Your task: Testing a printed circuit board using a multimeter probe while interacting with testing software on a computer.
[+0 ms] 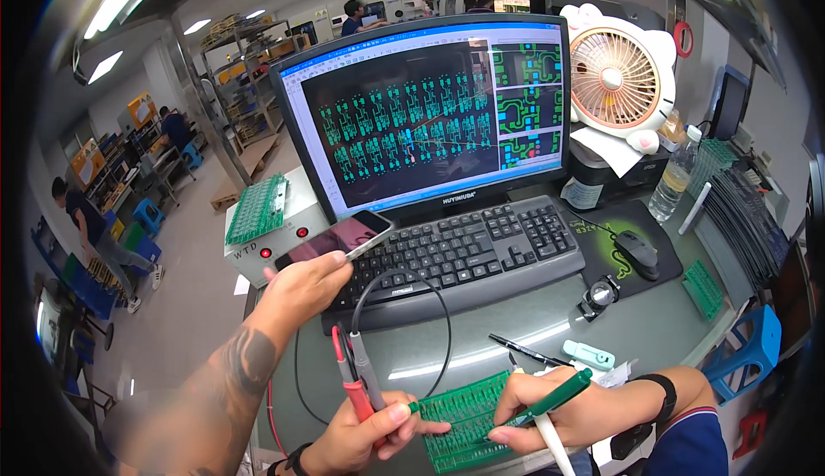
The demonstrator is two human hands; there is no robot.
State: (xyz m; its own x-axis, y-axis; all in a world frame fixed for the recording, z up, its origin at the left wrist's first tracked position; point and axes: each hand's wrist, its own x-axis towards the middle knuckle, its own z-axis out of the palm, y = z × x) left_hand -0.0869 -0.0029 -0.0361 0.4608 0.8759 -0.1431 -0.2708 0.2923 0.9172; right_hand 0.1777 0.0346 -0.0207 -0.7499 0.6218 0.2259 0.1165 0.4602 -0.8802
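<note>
My left hand (365,433) closes around a red test probe (357,397) and a dark grey one (368,373). Its extended index finger touches a green circuit board panel (460,416) made of repeated small units. Over the panel's right side, my right hand (563,416) grips a green pen-like tool (559,392) slanting up to the right. A white stick (554,446) shows below that hand; whether the hand holds it I cannot tell. From the left, another person's tattooed arm (249,360) reaches in, its hand holding a smartphone (339,240) over the keyboard's left end.
Behind the keyboard (468,248) stands a monitor (404,124) showing a board layout. Right of it are a fan (612,78), bottle (675,175) and mouse (636,254). A black pen (528,350) lies beyond the panel. More green boards (258,210) rest on a box at left.
</note>
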